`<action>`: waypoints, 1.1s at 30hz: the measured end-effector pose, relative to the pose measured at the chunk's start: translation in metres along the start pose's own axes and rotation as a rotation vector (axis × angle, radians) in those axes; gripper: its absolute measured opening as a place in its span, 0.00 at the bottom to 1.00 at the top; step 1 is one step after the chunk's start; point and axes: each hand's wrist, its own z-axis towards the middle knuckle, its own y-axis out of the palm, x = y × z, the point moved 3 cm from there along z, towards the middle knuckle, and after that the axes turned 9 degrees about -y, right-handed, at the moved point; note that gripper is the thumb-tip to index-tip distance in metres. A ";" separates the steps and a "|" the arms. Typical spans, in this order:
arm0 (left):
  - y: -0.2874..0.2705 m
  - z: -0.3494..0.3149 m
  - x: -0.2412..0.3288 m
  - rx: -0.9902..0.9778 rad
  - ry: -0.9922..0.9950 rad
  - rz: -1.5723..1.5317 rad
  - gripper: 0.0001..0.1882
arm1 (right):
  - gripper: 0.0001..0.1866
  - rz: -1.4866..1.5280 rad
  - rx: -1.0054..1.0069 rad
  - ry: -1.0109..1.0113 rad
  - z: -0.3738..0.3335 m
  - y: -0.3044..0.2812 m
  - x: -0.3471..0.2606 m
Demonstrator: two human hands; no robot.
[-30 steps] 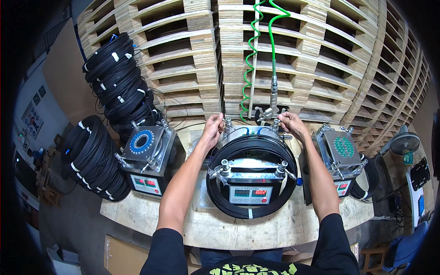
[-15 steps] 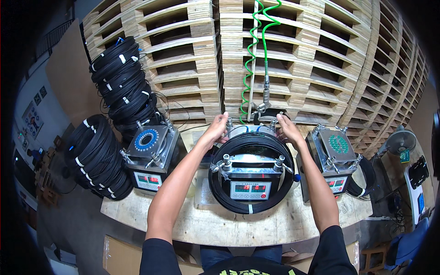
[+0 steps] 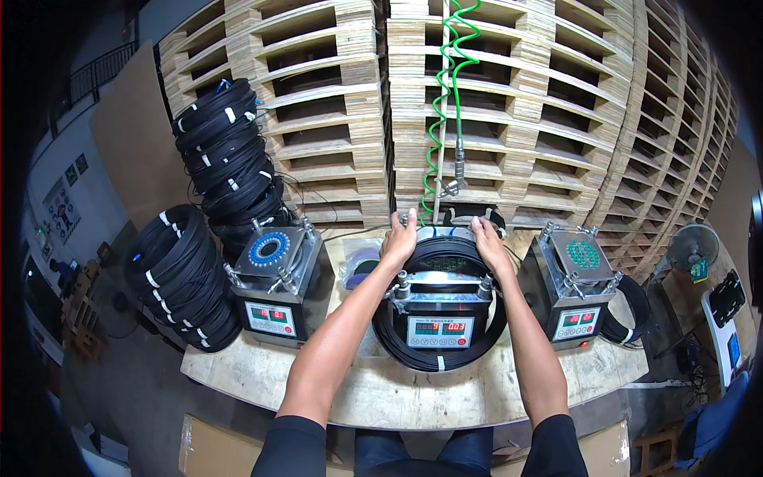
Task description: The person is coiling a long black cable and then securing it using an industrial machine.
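Observation:
A metal-topped polishing-type machine (image 3: 439,295) with a lit red display stands in front of me, and a coil of black cable (image 3: 439,364) loops around it. My left hand (image 3: 399,241) is closed at the machine's far left corner, around a metal clamp knob (image 3: 403,219) that shows only in part. At the far right corner my right hand (image 3: 490,248) is curled over the matching knob, which its fingers hide. Two more clamp knobs, the near left one (image 3: 402,280) and the near right one (image 3: 486,283), stand untouched.
Similar machines stand to the left (image 3: 270,314) and right (image 3: 578,318) on the wooden table (image 3: 397,401). Tall stacks of black cable coils (image 3: 179,278) rise at the left. Wooden pallets (image 3: 318,119) wall off the back, with a green coiled air hose (image 3: 433,151) hanging before them.
Both hands have closed in on the far clamp knobs, moving inward toward each other. The middle machine's display reading has changed. The view has shifted slightly.

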 end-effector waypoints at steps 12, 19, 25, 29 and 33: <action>-0.003 -0.012 0.009 0.080 0.257 0.097 0.49 | 0.38 -0.172 0.039 0.108 -0.013 -0.010 -0.036; -0.006 -0.017 0.005 0.094 0.162 0.190 0.43 | 0.34 -0.110 0.015 0.060 -0.006 -0.005 -0.011; -0.004 -0.012 0.010 0.126 0.070 0.299 0.38 | 0.33 -0.176 -0.061 0.234 0.004 -0.001 -0.005; 0.003 -0.003 0.002 0.066 0.026 0.309 0.38 | 0.30 -0.223 -0.041 0.323 -0.003 -0.002 -0.015; 0.004 -0.011 0.004 0.060 -0.041 0.304 0.39 | 0.28 -0.288 0.004 0.405 -0.017 -0.017 -0.027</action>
